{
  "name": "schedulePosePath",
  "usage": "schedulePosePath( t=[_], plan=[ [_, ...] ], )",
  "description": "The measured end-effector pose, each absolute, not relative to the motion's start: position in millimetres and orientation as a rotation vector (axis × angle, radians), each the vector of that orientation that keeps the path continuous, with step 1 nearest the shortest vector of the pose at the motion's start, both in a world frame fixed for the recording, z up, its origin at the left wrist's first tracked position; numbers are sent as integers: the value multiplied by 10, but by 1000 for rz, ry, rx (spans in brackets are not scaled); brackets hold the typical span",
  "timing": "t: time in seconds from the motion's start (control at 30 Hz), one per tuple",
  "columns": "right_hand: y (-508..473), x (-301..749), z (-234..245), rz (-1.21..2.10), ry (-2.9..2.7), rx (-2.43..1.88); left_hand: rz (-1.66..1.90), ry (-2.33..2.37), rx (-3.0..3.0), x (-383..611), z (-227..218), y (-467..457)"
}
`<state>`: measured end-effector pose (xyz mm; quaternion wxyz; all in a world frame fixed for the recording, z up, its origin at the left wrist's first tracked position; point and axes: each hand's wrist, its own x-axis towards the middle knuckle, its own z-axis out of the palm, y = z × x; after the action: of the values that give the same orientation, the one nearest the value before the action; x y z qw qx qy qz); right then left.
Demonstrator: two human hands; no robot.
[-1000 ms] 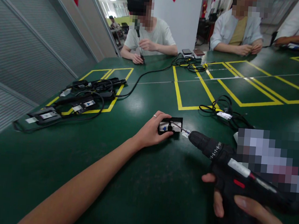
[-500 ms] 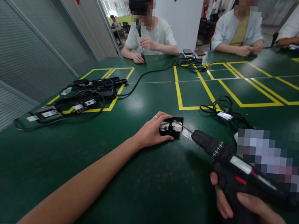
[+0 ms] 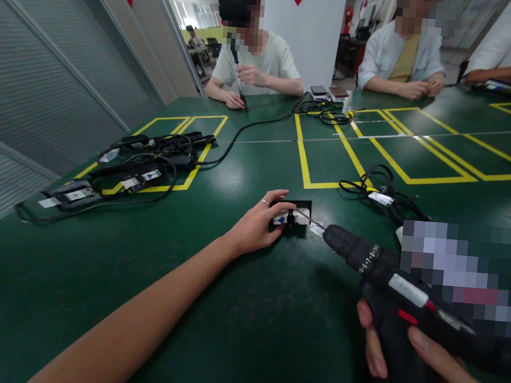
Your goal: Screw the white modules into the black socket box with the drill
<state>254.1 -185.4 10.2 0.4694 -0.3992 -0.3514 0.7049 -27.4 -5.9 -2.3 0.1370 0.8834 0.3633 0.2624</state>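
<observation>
My left hand (image 3: pixel 259 222) is closed round a small black box with white parts inside (image 3: pixel 295 216), pinning it to the green table (image 3: pixel 211 306). A ring shows on one finger. My right hand (image 3: pixel 427 370) grips the handle of a black cordless drill (image 3: pixel 390 279) at the lower right. The drill's thin bit (image 3: pixel 310 220) points left and its tip touches the right end of the box.
A heap of black power adapters and cables (image 3: pixel 128 170) lies at the left inside yellow floor-tape lines. Another coiled black cable (image 3: pixel 379 192) lies right of the box. Three other people sit at the table's far side; one holds a screwdriver (image 3: pixel 237 72).
The drill's bit has moved slightly left back against the box. My left hand stays on the box, with the index finger lifted a little.
</observation>
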Motion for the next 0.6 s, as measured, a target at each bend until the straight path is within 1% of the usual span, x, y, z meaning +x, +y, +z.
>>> schedulePosePath(
  t=[0.6],
  plan=[
    [-1847, 2504, 80, 1765, -881, -973, 769, 1124, 2504, -281, -76, -16]
  ],
)
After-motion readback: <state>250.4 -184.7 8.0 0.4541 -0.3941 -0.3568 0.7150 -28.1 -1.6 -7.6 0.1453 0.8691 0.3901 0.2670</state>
